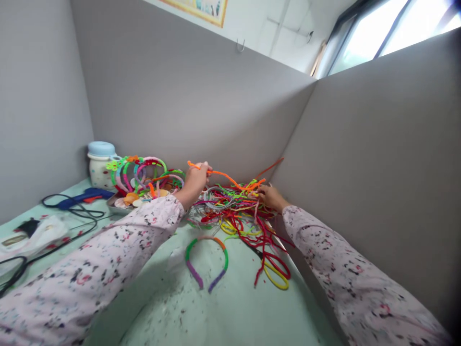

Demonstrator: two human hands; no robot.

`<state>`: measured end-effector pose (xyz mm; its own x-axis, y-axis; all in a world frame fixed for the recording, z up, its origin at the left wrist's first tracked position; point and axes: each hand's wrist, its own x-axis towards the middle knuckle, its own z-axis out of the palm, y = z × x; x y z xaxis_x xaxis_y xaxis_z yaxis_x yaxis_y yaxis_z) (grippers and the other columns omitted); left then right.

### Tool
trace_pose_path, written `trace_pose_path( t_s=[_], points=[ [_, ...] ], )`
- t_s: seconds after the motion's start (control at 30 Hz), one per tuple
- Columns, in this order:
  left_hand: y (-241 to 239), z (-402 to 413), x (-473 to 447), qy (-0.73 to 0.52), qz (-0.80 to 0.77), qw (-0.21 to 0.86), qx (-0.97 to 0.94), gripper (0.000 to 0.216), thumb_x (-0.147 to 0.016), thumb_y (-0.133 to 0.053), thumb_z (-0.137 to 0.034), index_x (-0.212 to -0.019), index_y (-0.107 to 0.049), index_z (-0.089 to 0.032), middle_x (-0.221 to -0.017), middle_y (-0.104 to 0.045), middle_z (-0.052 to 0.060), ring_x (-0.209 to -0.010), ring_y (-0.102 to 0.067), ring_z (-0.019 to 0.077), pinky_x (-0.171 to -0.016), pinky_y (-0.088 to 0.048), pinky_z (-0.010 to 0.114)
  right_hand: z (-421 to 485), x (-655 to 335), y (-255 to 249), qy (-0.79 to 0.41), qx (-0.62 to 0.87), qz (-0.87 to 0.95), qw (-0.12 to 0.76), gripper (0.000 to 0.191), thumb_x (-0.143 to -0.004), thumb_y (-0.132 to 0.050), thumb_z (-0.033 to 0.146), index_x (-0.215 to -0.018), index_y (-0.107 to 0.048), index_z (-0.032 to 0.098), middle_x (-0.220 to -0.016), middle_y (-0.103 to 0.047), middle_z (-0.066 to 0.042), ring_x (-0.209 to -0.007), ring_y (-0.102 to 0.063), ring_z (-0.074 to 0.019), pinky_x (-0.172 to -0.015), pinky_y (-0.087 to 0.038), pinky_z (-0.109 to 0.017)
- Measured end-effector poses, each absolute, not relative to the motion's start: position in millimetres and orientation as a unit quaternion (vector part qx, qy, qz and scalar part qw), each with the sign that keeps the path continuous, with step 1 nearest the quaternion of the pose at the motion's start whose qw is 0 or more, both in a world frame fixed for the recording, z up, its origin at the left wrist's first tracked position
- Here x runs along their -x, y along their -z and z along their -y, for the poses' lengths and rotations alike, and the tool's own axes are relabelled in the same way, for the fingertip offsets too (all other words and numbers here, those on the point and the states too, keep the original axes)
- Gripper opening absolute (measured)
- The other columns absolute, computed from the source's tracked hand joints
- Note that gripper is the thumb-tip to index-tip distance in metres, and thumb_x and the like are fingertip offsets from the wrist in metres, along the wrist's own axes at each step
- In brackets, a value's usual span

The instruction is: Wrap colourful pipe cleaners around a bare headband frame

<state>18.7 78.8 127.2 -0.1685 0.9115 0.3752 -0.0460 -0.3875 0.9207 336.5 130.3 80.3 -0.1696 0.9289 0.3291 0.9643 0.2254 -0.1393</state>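
Pinched in my left hand [197, 181] is an orange pipe cleaner [227, 176], raised above the heap and running right toward my other hand. My right hand [270, 196] is at the right side of a tangled heap of colourful pipe cleaners [230, 204], its fingers closed among the strands; which strand they grip is hard to make out. Red pipe cleaners [264, 240] trail from the heap down the table. Closer to me lies a headband [225, 257] wrapped in green, orange and purple.
At left, a tray [120, 207] holds several wrapped headbands [139, 173] and round pieces. A blue glue gun [84, 198] with a black cord and a lidded jar [102, 166] stand near it. Grey partitions [194, 101] enclose the green table [216, 317].
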Motion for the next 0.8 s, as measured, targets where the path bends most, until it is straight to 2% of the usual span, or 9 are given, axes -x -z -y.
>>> trace_pose_path(
  t_s=[0.23,0.33,0.47,0.53,0.67,0.8],
  points=[
    [-116,-78,7,-0.658,-0.411,0.394,-0.494,0.026,-0.087,-0.046,-0.024,-0.066,-0.058,-0.014,-0.053,-0.050,-0.001,-0.041,-0.043,0.0065,-0.043,-0.030,0.019,-170,-339,-83,0.043,0.673,0.717,0.179,0.019,-0.089,-0.055,0.021,-0.102,-0.067,0.015,-0.101,-0.067,-0.010,-0.094,-0.061,-0.0187,-0.084,-0.046,-0.029],
    [-109,-78,13,-0.659,-0.414,0.399,-0.485,0.026,-0.085,-0.050,-0.028,-0.065,-0.059,-0.014,-0.053,-0.052,-0.001,-0.041,-0.045,0.0073,-0.044,-0.032,0.020,-180,-334,-64,0.014,0.688,0.705,0.170,0.029,-0.092,-0.056,0.033,-0.116,-0.058,0.017,-0.118,-0.058,-0.009,-0.101,-0.060,-0.0201,-0.085,-0.051,-0.038],
    [-101,-82,17,-0.656,-0.418,0.413,-0.473,0.027,-0.081,-0.057,-0.036,-0.066,-0.059,-0.015,-0.050,-0.051,-0.001,-0.040,-0.045,0.0082,-0.043,-0.032,0.020,-182,-327,-34,-0.036,0.685,0.710,0.161,0.032,-0.092,-0.055,0.034,-0.119,-0.055,0.017,-0.120,-0.057,-0.009,-0.101,-0.060,-0.0205,-0.085,-0.052,-0.041],
    [-98,-84,17,-0.655,-0.412,0.423,-0.471,0.027,-0.080,-0.058,-0.037,-0.066,-0.059,-0.015,-0.049,-0.051,-0.002,-0.041,-0.045,0.0082,-0.042,-0.032,0.019,-181,-328,-30,-0.054,0.678,0.715,0.161,0.029,-0.092,-0.055,0.033,-0.115,-0.058,0.016,-0.116,-0.060,-0.008,-0.098,-0.061,-0.0197,-0.083,-0.052,-0.038],
    [-94,-84,15,-0.656,-0.387,0.441,-0.474,0.024,-0.081,-0.055,-0.032,-0.067,-0.060,-0.013,-0.053,-0.052,-0.001,-0.043,-0.046,0.0070,-0.042,-0.032,0.018,-182,-340,-56,-0.049,0.681,0.710,0.172,0.021,-0.086,-0.056,0.026,-0.096,-0.070,0.013,-0.087,-0.071,-0.006,-0.079,-0.064,-0.0166,-0.069,-0.048,-0.023],
    [-95,-79,14,-0.663,-0.370,0.454,-0.466,0.022,-0.080,-0.055,-0.031,-0.069,-0.061,-0.012,-0.055,-0.052,-0.002,-0.044,-0.046,0.0062,-0.043,-0.033,0.017,-173,-353,-98,-0.020,0.696,0.693,0.185,0.031,-0.090,-0.045,0.026,-0.105,-0.067,0.009,-0.084,-0.071,-0.008,-0.066,-0.062,-0.0120,-0.057,-0.044,-0.019]
  ],
)
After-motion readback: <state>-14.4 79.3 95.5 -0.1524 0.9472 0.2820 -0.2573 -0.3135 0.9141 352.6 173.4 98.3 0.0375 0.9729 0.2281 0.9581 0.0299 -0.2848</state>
